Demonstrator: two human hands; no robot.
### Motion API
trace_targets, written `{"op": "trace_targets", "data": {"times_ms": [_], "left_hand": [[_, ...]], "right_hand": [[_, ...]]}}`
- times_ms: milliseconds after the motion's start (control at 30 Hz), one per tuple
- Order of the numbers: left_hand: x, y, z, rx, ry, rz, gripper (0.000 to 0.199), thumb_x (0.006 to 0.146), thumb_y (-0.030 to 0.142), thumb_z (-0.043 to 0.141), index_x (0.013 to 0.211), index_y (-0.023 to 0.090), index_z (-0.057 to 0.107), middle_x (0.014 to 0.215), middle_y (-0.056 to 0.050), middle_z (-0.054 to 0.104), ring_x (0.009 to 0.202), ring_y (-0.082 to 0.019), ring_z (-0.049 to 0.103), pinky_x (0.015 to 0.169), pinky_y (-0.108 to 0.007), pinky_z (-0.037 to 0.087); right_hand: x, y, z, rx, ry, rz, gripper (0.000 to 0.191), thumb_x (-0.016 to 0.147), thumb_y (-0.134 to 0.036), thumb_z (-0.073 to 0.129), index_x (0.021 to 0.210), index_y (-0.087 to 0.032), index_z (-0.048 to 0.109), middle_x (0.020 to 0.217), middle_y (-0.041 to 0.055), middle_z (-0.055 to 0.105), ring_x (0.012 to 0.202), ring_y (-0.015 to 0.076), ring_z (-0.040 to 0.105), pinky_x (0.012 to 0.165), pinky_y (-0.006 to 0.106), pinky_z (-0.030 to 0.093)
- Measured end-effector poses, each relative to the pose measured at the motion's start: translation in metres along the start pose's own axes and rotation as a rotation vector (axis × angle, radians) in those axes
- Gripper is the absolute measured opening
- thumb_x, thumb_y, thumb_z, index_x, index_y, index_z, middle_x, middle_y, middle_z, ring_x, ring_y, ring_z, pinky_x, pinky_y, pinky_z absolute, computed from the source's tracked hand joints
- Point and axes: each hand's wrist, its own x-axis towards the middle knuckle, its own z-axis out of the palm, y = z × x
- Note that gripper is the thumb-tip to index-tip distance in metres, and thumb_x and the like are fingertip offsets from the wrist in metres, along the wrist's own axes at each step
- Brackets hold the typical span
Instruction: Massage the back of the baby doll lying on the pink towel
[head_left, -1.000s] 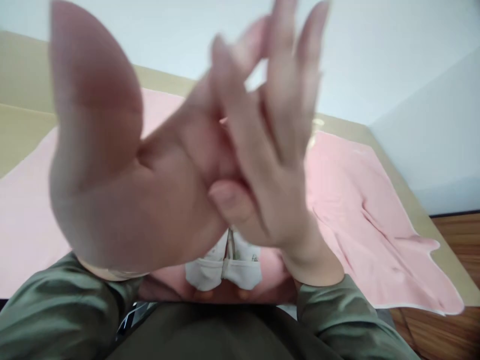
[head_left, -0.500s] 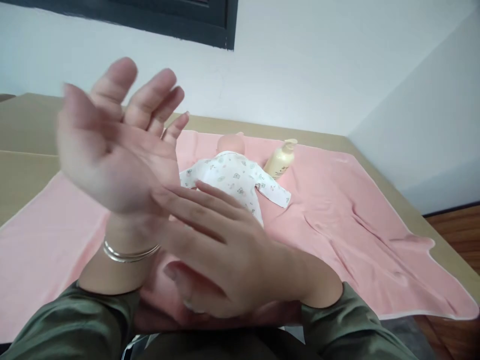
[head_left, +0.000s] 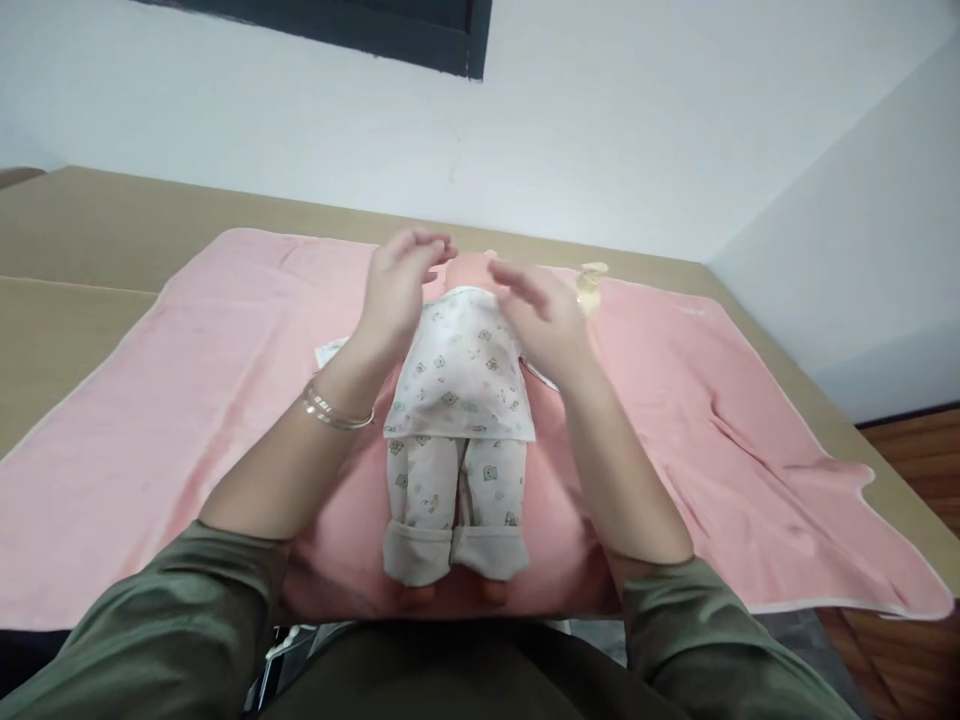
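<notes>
A baby doll (head_left: 465,365) in a white printed top and matching trousers with turned-up cuffs lies on a pink blanket (head_left: 262,350), its feet towards me. My left hand (head_left: 401,285) is by the left side of the doll's head, fingers stretched out and curving inward. On the other side, my right hand (head_left: 546,315) has its fingers extended towards the head too. Neither hand holds anything; whether the fingertips touch the doll I cannot tell. Behind my right hand a cream pump bottle (head_left: 589,288) is partly hidden.
The blanket covers much of a light wooden table (head_left: 97,225). A white wall (head_left: 600,120) with a dark window frame (head_left: 420,45) rises behind it. The blanket's right corner hangs past the table edge above a reddish wooden surface (head_left: 919,460).
My hands, touching each other near the camera before, have parted and moved forward to either side of the doll's head. The doll's trousers and feet are now uncovered to view.
</notes>
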Motion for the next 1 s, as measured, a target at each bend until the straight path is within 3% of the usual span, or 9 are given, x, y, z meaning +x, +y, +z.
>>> {"op": "trace_targets", "data": {"times_ms": [133, 233, 333, 433, 600, 700, 800, 900, 1000], "left_hand": [[0.022, -0.079, 0.015, 0.319, -0.004, -0.089, 0.024, 0.096, 0.028, 0.054, 0.11, 0.022, 0.073, 0.125, -0.008, 0.081, 0.123, -0.027, 0.073, 0.119, -0.047, 0.055], [0.018, -0.106, 0.018, 0.373, -0.082, -0.052, 0.035, 0.094, 0.024, 0.05, 0.119, 0.019, 0.074, 0.133, -0.009, 0.08, 0.127, -0.026, 0.073, 0.118, -0.042, 0.055], [0.013, -0.109, 0.018, 0.457, -0.098, 0.013, 0.038, 0.093, 0.022, 0.047, 0.116, 0.019, 0.077, 0.129, -0.009, 0.082, 0.127, -0.025, 0.072, 0.118, -0.038, 0.053], [0.014, -0.105, 0.02, 0.555, -0.065, -0.006, 0.037, 0.097, 0.024, 0.045, 0.115, 0.019, 0.077, 0.127, -0.009, 0.082, 0.126, -0.026, 0.071, 0.117, -0.039, 0.053], [0.014, -0.102, 0.023, 0.608, -0.07, -0.027, 0.037, 0.099, 0.027, 0.045, 0.115, 0.018, 0.077, 0.126, -0.012, 0.081, 0.121, -0.027, 0.072, 0.114, -0.041, 0.054], [0.014, -0.105, 0.023, 0.585, -0.052, -0.029, 0.033, 0.097, 0.026, 0.047, 0.108, 0.021, 0.077, 0.12, -0.01, 0.082, 0.115, -0.027, 0.072, 0.109, -0.04, 0.056], [0.012, -0.109, 0.022, 0.518, -0.013, -0.014, 0.028, 0.094, 0.026, 0.05, 0.101, 0.022, 0.076, 0.114, -0.009, 0.083, 0.111, -0.026, 0.072, 0.106, -0.039, 0.056], [0.008, -0.113, 0.022, 0.449, 0.048, -0.02, 0.027, 0.092, 0.024, 0.049, 0.1, 0.022, 0.075, 0.111, -0.008, 0.082, 0.11, -0.025, 0.073, 0.105, -0.039, 0.057], [0.004, -0.114, 0.022, 0.422, 0.155, -0.02, 0.027, 0.088, 0.017, 0.047, 0.097, 0.023, 0.072, 0.112, -0.007, 0.081, 0.113, -0.024, 0.072, 0.11, -0.038, 0.055]], "right_hand": [[0.005, 0.026, 0.066, -0.125, -0.232, -0.031, 0.063, 0.098, -0.012, 0.039, 0.157, -0.014, 0.06, 0.165, 0.0117, 0.058, 0.159, 0.0283, 0.05, 0.141, 0.062, 0.027], [0.002, 0.032, 0.088, -0.196, -0.311, -0.002, 0.07, 0.096, -0.006, 0.035, 0.164, -0.004, 0.049, 0.174, 0.0178, 0.045, 0.167, 0.0283, 0.039, 0.143, 0.062, 0.02], [0.003, 0.042, 0.089, -0.252, -0.335, 0.035, 0.07, 0.098, -0.012, 0.043, 0.167, -0.004, 0.045, 0.176, 0.0177, 0.04, 0.169, 0.0297, 0.033, 0.144, 0.06, 0.016], [0.01, 0.062, 0.079, -0.24, -0.351, 0.03, 0.066, 0.103, -0.029, 0.051, 0.167, -0.012, 0.048, 0.178, 0.0135, 0.039, 0.171, 0.0327, 0.028, 0.143, 0.064, 0.013], [0.02, 0.087, 0.068, -0.235, -0.324, 0.166, 0.061, 0.111, -0.039, 0.042, 0.166, -0.016, 0.049, 0.181, 0.0127, 0.033, 0.172, 0.0312, 0.026, 0.141, 0.062, 0.017], [0.015, 0.072, 0.072, -0.352, -0.275, 0.295, 0.065, 0.111, -0.039, 0.04, 0.169, -0.007, 0.042, 0.178, 0.0212, 0.035, 0.169, 0.0365, 0.031, 0.139, 0.066, 0.022], [-0.001, 0.037, 0.084, -0.496, -0.199, 0.376, 0.066, 0.111, -0.034, 0.039, 0.166, 0.002, 0.042, 0.174, 0.0301, 0.037, 0.165, 0.0445, 0.036, 0.136, 0.069, 0.026], [-0.014, 0.01, 0.093, -0.54, -0.307, 0.25, 0.065, 0.104, -0.02, 0.045, 0.165, 0.004, 0.044, 0.176, 0.0294, 0.034, 0.167, 0.0449, 0.032, 0.138, 0.065, 0.027], [-0.009, 0.016, 0.092, -0.47, -0.391, 0.079, 0.062, 0.102, -0.014, 0.043, 0.162, -0.001, 0.051, 0.176, 0.0225, 0.039, 0.17, 0.0388, 0.029, 0.14, 0.062, 0.024]]}}
